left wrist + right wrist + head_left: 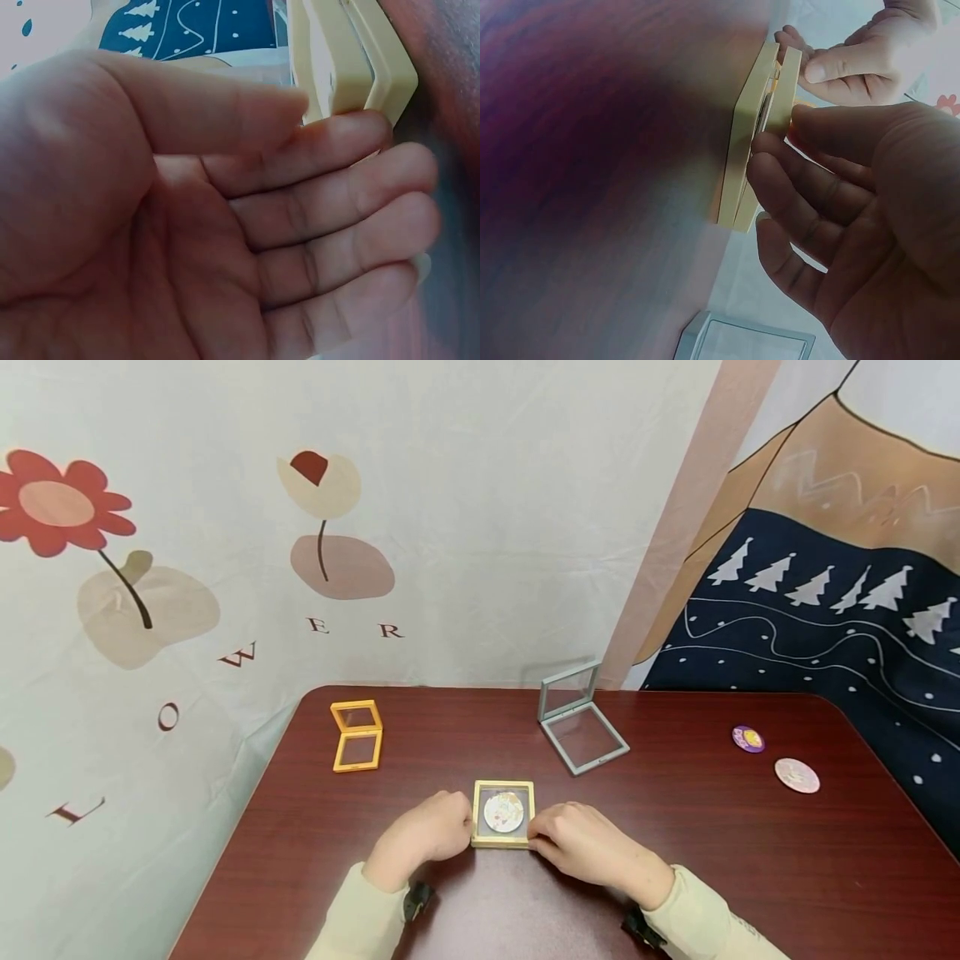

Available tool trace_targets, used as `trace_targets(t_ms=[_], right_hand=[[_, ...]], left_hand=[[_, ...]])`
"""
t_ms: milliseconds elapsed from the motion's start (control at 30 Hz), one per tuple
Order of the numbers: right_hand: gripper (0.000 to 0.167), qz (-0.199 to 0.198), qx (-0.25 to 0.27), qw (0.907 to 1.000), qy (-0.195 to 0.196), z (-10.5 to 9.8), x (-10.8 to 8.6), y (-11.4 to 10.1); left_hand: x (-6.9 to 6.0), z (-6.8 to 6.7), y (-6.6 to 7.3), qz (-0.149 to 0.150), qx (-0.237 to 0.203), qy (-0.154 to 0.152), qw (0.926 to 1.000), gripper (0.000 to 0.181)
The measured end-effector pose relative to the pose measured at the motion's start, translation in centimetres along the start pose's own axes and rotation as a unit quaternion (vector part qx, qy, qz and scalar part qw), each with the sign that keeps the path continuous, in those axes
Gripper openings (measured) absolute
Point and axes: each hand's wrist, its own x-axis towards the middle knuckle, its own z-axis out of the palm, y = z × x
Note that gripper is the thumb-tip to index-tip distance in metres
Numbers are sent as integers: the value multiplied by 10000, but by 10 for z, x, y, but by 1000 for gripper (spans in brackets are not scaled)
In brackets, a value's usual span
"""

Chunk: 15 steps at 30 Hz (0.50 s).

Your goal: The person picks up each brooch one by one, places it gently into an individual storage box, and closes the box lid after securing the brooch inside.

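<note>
A pale yellow display frame (503, 842) lies on the table between both hands, with a round printed badge (503, 812) behind its clear film. Seen edge-on in the right wrist view, the frame's two halves (739, 161) lean together with a narrow gap between them. My left hand (438, 828) holds its left edge, thumb and index fingertip against the corner of the frame (352, 82) in the left wrist view. At the opposite edge, my right hand (581, 843) pinches the frame, the thumb on the upper half and the index finger beside the gap.
An orange display frame (357, 732) stands unfolded at the back left. Further right is a larger grey-green one (551, 731), also unfolded, its lid upright. Two round badges lie on the right, one purple (748, 738) and one pink (797, 775). A printed cloth (480, 527) hangs behind the table.
</note>
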Motion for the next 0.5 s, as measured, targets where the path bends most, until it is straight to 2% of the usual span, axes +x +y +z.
trace_targets(t_ms=[167,500], right_hand=[[12,116,155,9997,-162,0,0,1],[17,131,422,9987,-271,0,1,2]], left_hand=[[1,3,0,-72,-87,-139,9998,47],[3,3,-4,101,-107,-222,9996,44]])
